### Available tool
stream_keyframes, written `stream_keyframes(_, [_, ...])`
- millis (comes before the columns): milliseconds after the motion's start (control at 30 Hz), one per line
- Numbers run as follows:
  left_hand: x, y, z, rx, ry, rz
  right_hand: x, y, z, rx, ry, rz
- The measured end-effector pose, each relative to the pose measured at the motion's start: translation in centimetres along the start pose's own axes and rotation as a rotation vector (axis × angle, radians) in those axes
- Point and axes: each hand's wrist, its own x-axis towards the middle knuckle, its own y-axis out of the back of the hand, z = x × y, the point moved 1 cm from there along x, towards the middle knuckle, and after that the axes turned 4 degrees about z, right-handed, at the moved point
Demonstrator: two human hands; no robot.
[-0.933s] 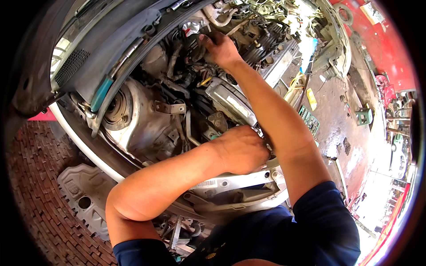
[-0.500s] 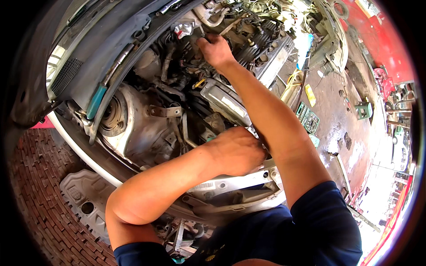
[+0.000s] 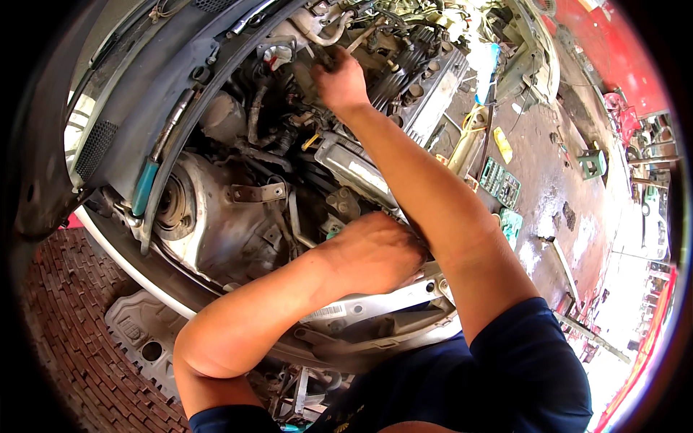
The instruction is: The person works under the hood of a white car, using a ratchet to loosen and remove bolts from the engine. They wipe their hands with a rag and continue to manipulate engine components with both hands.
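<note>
My right hand [image 3: 341, 81] reaches deep into a car's engine bay, beside the engine [image 3: 415, 105]. Its fingers are curled at a dark spot next to a pale pipe [image 3: 359, 40]; what they hold is hidden. My left hand [image 3: 379, 252] is closed in a fist just above the white front panel [image 3: 375, 303], close against my right forearm. Its fingertips are out of sight, so what it grips does not show. Between the hands lies a silver ribbed metal part [image 3: 354, 169]. A bent metal bracket [image 3: 258, 193] projects from the inner fender.
A long tool with a teal handle [image 3: 146, 186] lies along the bay's left edge. On the floor at right are green socket cases [image 3: 499, 182], a yellow packet [image 3: 503, 146] and a green stool [image 3: 593, 164]. A grey metal cover [image 3: 148, 335] rests on the brick floor.
The view has shifted slightly, moving the car leftward in the picture. My right hand has tilted, its fingers now more turned into the bay. My left fist keeps its place above the front panel.
</note>
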Motion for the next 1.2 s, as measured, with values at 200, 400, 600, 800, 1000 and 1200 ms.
stream_keyframes(200, [-0.5, -1.1, 0.0, -0.027, 0.011, 0.066, 2.2, -1.5, 1.0, -0.363, 0.224, -0.027])
stream_keyframes(400, [-0.6, -1.7, -0.2, 0.002, -0.012, 0.145, 4.5, -3.0, 1.1, -0.469, 0.272, -0.171])
stream_keyframes(600, [-0.5, -1.9, -0.1, 0.002, -0.009, 0.164, 3.8, -5.9, 2.1, 0.209, -0.082, -0.063])
stream_keyframes(800, [-0.8, -2.1, -0.3, 0.022, -0.026, 0.278, 12.0, -3.0, 3.9, -0.262, 0.313, -0.031])
stream_keyframes(1000, [-0.5, -1.1, -0.2, -0.065, -0.030, 0.326, 9.9, -2.4, 3.7, -0.458, 0.557, 0.201])
stream_keyframes(1200, [-0.5, -1.7, 0.1, -0.013, -0.040, 0.231, -1.2, -2.9, -2.2, -0.513, 1.148, -0.330])
